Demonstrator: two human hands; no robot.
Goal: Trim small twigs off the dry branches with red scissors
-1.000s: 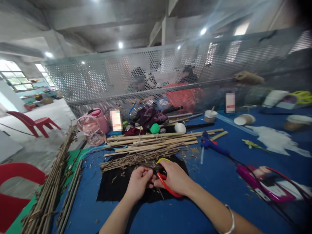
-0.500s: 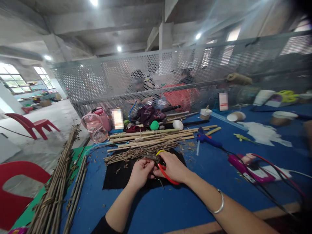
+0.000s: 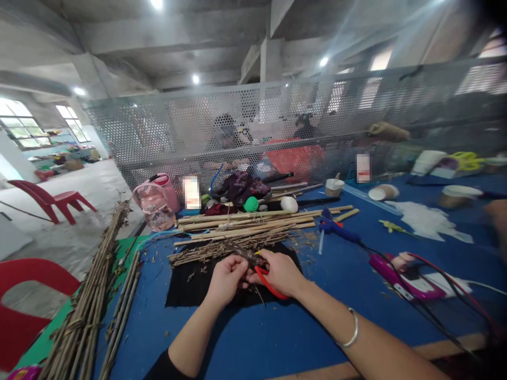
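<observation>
My right hand (image 3: 279, 272) is wrapped round scissors whose red handle (image 3: 271, 285) curves below the palm. A bit of yellow handle shows above the thumb, and the dark blades point up and left. Close beside it, my left hand (image 3: 227, 279) is closed in a pinch at a thin twig (image 3: 259, 295), whose end pokes out beneath the fingers. Both hands are over a black cloth (image 3: 186, 290). Just beyond them lies a bundle of thin dry twigs (image 3: 198, 255) on the cloth's far edge. The fingers hide where blades and twig meet.
Pale sticks (image 3: 245, 231) lie behind the twigs, with a green ball (image 3: 251, 204) and white ball (image 3: 289, 204) beyond. Long bundled stalks (image 3: 89, 306) line the left edge. On the right are a blue glue gun (image 3: 340, 229), a purple power strip (image 3: 407, 279) and paper cups (image 3: 335, 187).
The camera view has shifted slightly. My right hand has closed a little on the scissors, with less of the yellow handle showing. My left hand keeps its pinch.
</observation>
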